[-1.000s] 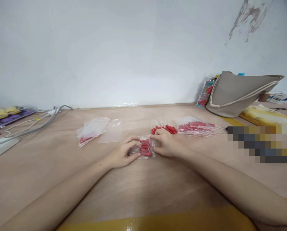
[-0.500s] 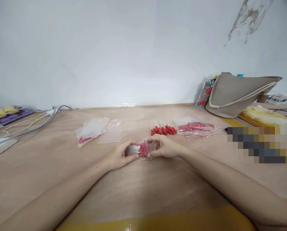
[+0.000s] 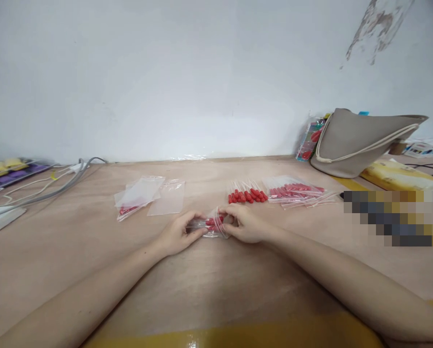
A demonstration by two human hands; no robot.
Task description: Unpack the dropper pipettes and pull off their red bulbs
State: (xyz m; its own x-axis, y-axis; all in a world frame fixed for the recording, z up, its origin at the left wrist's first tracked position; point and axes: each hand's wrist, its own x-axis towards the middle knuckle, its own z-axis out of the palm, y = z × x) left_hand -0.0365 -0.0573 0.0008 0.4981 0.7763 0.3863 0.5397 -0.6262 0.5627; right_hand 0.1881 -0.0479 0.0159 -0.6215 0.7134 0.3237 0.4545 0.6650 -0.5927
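Between my two hands, low over the table, is a clear zip bag (image 3: 212, 232) with red-tipped white sticks (image 3: 213, 222) inside. My left hand (image 3: 182, 233) grips the bag's left end, thumb in front and fingers behind. At the other end, my right hand (image 3: 246, 224) pinches the bag near its red-lined mouth. Just beyond the right hand lies a loose pile of red-tipped sticks (image 3: 248, 193), tips toward me. Beside that pile rest filled bags (image 3: 294, 193) of the same sticks. More clear bags (image 3: 140, 193) lie at the left, some red showing beneath them.
A grey bag (image 3: 361, 140) with a cord stands at the back right, beside a colourful packet (image 3: 310, 138). A yellow packet (image 3: 401, 176) lies near it. Cables (image 3: 67, 183) and a tray of yellow and purple things (image 3: 13, 174) occupy the left. A wall (image 3: 165, 87) rises behind.
The bag between my hands has tilted and bunched, so fewer red tips show in it. My right hand has shifted slightly to the left; the piles stay where they were.
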